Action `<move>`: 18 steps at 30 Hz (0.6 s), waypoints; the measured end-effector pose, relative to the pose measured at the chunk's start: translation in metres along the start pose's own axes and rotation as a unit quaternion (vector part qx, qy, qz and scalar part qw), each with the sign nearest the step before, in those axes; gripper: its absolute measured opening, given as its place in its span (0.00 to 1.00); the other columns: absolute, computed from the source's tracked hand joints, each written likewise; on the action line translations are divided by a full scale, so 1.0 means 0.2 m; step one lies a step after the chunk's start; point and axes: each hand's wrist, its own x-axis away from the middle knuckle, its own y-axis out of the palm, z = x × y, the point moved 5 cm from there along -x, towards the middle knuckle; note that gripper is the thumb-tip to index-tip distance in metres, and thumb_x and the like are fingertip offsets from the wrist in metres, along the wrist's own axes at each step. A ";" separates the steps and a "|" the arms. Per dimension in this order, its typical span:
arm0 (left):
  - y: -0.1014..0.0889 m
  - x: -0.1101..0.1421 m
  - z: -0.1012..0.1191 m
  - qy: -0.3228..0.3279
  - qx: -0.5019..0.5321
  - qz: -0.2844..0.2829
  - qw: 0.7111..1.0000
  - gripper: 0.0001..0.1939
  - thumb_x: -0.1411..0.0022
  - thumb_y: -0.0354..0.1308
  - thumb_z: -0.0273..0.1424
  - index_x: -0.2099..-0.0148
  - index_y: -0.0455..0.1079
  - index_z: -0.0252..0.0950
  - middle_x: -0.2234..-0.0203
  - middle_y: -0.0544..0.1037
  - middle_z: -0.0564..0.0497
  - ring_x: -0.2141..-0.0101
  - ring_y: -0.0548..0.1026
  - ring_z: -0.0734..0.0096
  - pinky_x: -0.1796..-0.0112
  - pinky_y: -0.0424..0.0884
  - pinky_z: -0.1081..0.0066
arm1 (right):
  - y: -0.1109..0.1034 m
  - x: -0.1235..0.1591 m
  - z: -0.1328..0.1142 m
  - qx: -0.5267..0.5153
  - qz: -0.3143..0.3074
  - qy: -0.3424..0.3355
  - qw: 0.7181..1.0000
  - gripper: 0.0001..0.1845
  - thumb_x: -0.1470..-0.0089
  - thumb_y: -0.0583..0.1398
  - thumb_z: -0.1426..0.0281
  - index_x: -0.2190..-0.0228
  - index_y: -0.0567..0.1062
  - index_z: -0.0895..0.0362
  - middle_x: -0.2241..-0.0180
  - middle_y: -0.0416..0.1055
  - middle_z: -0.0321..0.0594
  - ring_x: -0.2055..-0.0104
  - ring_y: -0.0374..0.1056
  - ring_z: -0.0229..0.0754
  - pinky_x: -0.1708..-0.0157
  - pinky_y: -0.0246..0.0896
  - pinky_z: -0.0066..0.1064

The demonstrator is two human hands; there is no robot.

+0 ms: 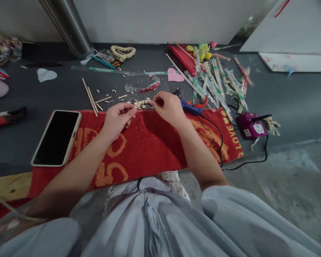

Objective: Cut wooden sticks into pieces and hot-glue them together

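Observation:
My left hand (118,119) is closed in a pinch above the upper edge of the red towel (155,142). Its fingertips are at the left end of a cluster of small pale wooden pieces (142,104). On the other side, my right hand (169,109) pinches thumb and forefinger together at the cluster's right end. Whatever lies between the fingertips of either hand is too small to make out. A blue glue gun (191,107) rests just right of my right hand, its black cord running over the towel.
A phone (57,138) lies on the towel's left side. Thin sticks (89,96) and crumbs are scattered behind my hands. Wrapped chopsticks (216,82) pile up at the right, near a purple box (250,125) with a cord. A heart-shaped stick frame (123,53) and pliers (8,117) lie farther off.

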 end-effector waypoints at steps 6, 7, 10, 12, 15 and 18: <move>0.00 0.01 0.01 0.012 -0.004 -0.011 1.000 0.09 0.51 0.66 0.28 0.64 0.73 0.35 0.81 0.72 0.56 0.86 0.62 0.84 0.86 0.58 0.81 | -0.01 0.00 -0.02 -0.025 0.003 0.000 1.000 0.10 0.44 0.60 0.65 0.75 0.69 0.56 0.77 0.67 0.36 0.74 0.59 0.36 0.68 0.56 0.31; 0.00 0.01 0.01 0.014 -0.007 -0.013 1.000 0.09 0.51 0.66 0.28 0.64 0.74 0.35 0.81 0.72 0.56 0.86 0.62 0.84 0.85 0.58 0.81 | -0.01 0.01 -0.04 -0.039 -0.002 -0.013 0.999 0.11 0.44 0.59 0.64 0.75 0.69 0.56 0.77 0.67 0.36 0.74 0.59 0.36 0.67 0.58 0.31; 0.00 0.01 0.00 0.021 -0.010 -0.023 0.999 0.11 0.52 0.67 0.31 0.63 0.74 0.35 0.80 0.73 0.56 0.86 0.62 0.84 0.85 0.58 0.81 | -0.01 0.02 -0.11 -0.098 -0.030 -0.077 0.992 0.07 0.44 0.60 0.65 0.66 0.73 0.57 0.72 0.71 0.37 0.70 0.64 0.36 0.65 0.62 0.30; 0.01 0.00 -0.01 0.018 -0.002 -0.031 0.999 0.13 0.54 0.69 0.33 0.64 0.74 0.35 0.81 0.74 0.55 0.86 0.62 0.84 0.86 0.57 0.80 | 0.00 0.03 -0.15 -0.117 -0.045 -0.123 0.984 0.10 0.43 0.60 0.65 0.61 0.75 0.56 0.70 0.72 0.37 0.67 0.66 0.37 0.63 0.63 0.31; 0.02 0.01 -0.01 -0.003 0.018 -0.052 0.998 0.17 0.58 0.72 0.35 0.67 0.74 0.33 0.82 0.74 0.54 0.87 0.62 0.83 0.86 0.57 0.80 | 0.01 0.05 -0.19 -0.119 -0.064 -0.164 0.977 0.10 0.40 0.58 0.65 0.60 0.76 0.56 0.69 0.72 0.37 0.65 0.67 0.38 0.60 0.64 0.32; 0.04 0.02 -0.01 -0.034 0.046 -0.077 0.995 0.19 0.60 0.74 0.36 0.68 0.74 0.33 0.84 0.72 0.55 0.87 0.62 0.84 0.86 0.56 0.80 | 0.02 0.05 -0.21 -0.129 -0.081 -0.185 0.971 0.10 0.39 0.58 0.65 0.62 0.77 0.56 0.68 0.72 0.38 0.64 0.68 0.37 0.61 0.64 0.31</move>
